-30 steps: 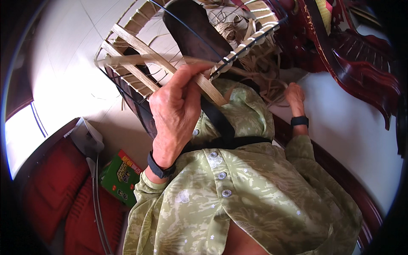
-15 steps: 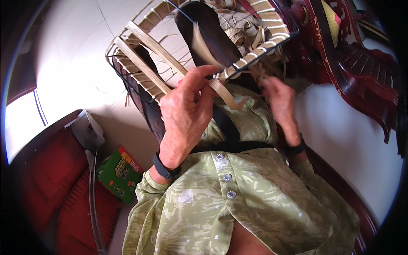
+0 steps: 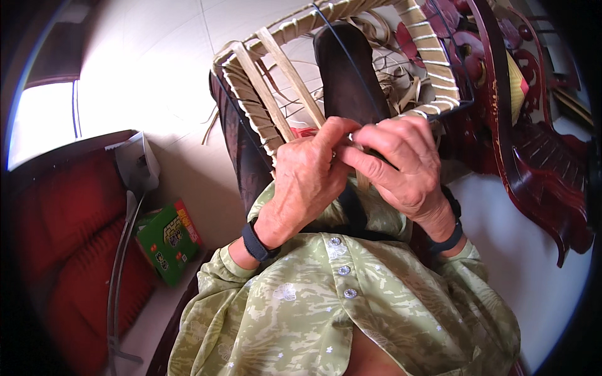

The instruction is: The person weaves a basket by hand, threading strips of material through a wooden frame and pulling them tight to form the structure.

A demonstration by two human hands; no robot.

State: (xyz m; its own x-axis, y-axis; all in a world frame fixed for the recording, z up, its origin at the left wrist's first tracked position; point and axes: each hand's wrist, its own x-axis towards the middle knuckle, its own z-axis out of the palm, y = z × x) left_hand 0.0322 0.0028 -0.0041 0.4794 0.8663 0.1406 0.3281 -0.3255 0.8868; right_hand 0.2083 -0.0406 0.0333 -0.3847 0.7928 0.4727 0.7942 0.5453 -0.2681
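Observation:
A rectangular wire frame (image 3: 442, 78), edged with tan material and white wraps, rests over my legs in dark fabric (image 3: 342, 75). Flat tan strips (image 3: 293, 81) cross its left part. My left hand (image 3: 304, 178) is closed on the frame's near edge. My right hand (image 3: 404, 172) meets it there, fingers bent and pinched; what they hold is hidden. A short length of tan strip (image 3: 362, 182) shows below and between my hands.
A pile of loose tan strips (image 3: 411, 94) lies beyond my knee. Carved dark-red furniture (image 3: 505, 163) stands at right. At left are red cushions (image 3: 75, 238), a long grey metal object (image 3: 139, 163) and a green box (image 3: 169, 244) on the tiled floor (image 3: 185, 163).
My right hand has risen from off to the right and joined my left at the frame's near edge. The frame appears farther right, and the loose strip is now mostly covered.

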